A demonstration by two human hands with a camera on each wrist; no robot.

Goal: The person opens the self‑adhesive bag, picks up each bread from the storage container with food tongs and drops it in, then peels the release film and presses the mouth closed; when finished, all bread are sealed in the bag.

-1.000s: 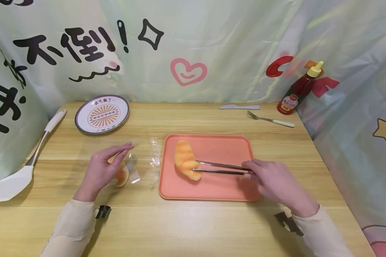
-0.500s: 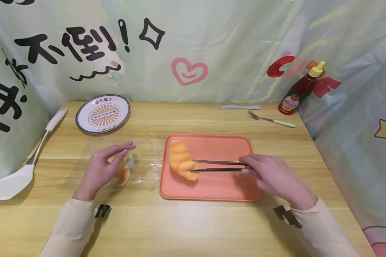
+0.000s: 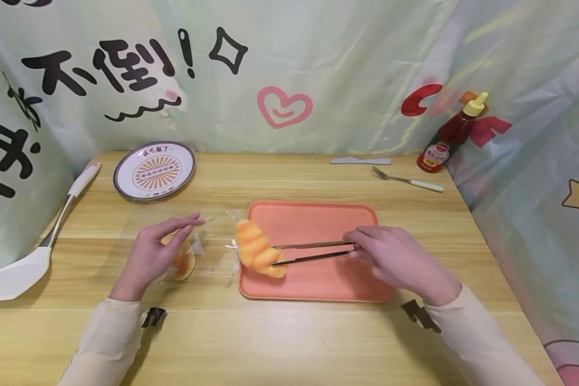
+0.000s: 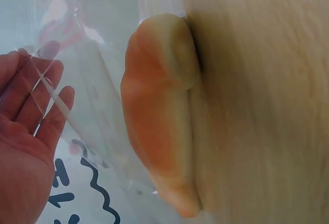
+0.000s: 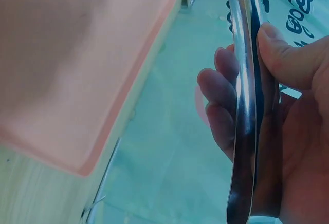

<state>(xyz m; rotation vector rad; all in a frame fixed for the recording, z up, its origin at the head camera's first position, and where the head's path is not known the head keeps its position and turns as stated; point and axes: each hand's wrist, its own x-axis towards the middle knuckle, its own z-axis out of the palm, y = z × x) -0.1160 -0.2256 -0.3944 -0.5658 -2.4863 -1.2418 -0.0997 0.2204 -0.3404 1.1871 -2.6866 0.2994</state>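
My left hand [image 3: 151, 254] pinches the upper film of a clear plastic bag [image 3: 217, 260], which lies on the table left of the tray. A browned bread roll [image 4: 149, 100] sits inside the bag, partly behind the hand in the head view. My right hand [image 3: 402, 260] grips metal tongs [image 3: 313, 245], thumb on one arm and fingers on the other. The tongs' tips hold the lower end of a yellow-orange croissant [image 3: 255, 246]. This croissant overlaps the left rim of the pink tray [image 3: 318, 284], its upper end right at the bag's mouth.
A white plate [image 3: 154, 170] stands at the back left, and a white spatula [image 3: 58, 225] lies along the left edge. Farther back right are a knife [image 3: 361, 161], a fork [image 3: 407, 180] and a sauce bottle [image 3: 446, 139]. Printed cloth [image 3: 328, 64] surrounds the table.
The right hand and tongs have moved left, carrying the croissant from over the tray to its left rim. The croissant has tilted leftward. The left hand has stayed nearly still.
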